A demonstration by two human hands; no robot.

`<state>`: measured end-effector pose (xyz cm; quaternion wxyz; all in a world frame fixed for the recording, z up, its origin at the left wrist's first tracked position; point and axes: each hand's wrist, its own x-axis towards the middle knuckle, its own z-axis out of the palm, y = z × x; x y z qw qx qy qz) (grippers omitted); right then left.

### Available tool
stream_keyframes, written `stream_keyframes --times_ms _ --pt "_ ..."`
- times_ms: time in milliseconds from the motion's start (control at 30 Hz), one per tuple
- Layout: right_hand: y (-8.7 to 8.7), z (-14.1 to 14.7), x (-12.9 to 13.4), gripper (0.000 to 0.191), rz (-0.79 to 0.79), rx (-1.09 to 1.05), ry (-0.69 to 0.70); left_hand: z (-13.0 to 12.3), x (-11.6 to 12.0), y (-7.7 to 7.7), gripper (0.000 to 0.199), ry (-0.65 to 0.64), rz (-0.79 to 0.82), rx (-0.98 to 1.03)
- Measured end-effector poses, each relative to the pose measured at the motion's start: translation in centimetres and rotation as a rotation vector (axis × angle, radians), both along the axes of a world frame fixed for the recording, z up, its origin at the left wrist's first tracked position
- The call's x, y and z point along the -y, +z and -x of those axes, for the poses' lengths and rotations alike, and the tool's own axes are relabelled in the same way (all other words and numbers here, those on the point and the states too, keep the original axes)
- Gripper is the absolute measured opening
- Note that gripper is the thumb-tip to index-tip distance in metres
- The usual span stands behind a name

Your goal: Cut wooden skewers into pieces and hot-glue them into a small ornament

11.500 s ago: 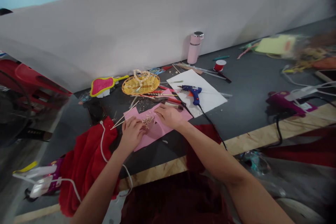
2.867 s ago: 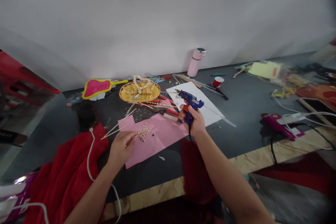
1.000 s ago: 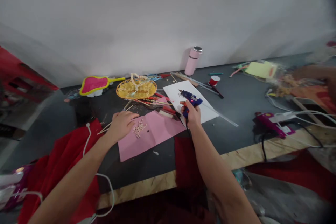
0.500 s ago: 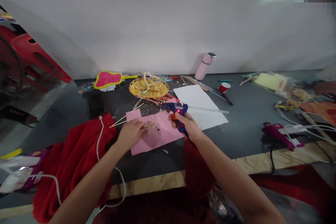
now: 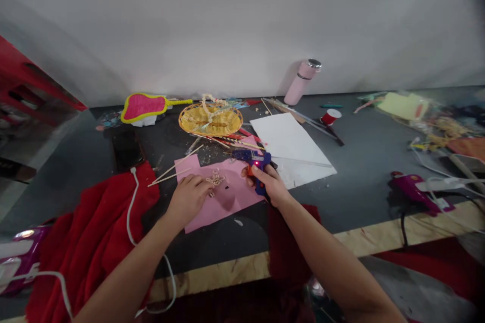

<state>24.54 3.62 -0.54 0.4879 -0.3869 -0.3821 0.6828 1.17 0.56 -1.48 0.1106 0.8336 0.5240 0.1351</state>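
Observation:
My right hand [image 5: 270, 184] is wrapped around the handle of a blue glue gun [image 5: 260, 161], whose small red light is on. Its nozzle points left, and a clear glue stick [image 5: 303, 161] sticks out of its back over white paper. My left hand [image 5: 190, 197] pinches the edge of a small cluster of beige pieces [image 5: 215, 178], perhaps beads or bits of wood; the fingertips partly hide it. Below both hands lies pink paper [image 5: 206, 217] with a dark speck on it. The gun's nozzle is up and to the right of the cluster, apart from it.
Beyond the hands are a wicker basket [image 5: 185, 120], a pink hand-mirror shape [image 5: 144, 107] and thin sticks [image 5: 176, 164]. White paper [image 5: 293, 133], a pink flask [image 5: 302, 83] and a red spool [image 5: 330, 117] lie farther right. Red cloth [image 5: 98, 227] and purple glue guns [image 5: 420, 192] flank the arms.
The view has tilted down, so the people beyond the partition are out of sight. The left hand and the cluster have turned slightly; the glue gun stays nearly in place.

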Motion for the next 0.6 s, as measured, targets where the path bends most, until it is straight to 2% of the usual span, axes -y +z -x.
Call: stream_keyframes --times_ms 67,133,267,367,467,600 --pt "0.1 0.3 0.3 0.026 0.024 -0.005 0.021 0.1 0.0 0.1 0.020 0.037 0.018 0.123" --pt "0.2 0.4 0.6 0.026 0.016 0.000 0.054 0.1 0.1 0.3 0.018 0.116 0.084 0.332" --pt "0.3 0.3 1.1 0.028 -0.030 0.024 0.159 0.4 0.4 0.7 0.016 0.302 0.352 0.802" --pt "0.5 0.2 1.4 0.030 -0.090 0.040 0.269 0.8 0.2 0.6 0.013 0.369 0.481 1.053" --pt "0.7 0.4 1.7 0.032 -0.128 0.059 0.380 1.1 0.0 0.6 0.012 0.403 0.534 1.212" --pt "0.7 0.7 1.9 0.032 -0.088 0.048 0.425 1.1 -0.1 0.8 0.011 0.396 0.532 1.252"
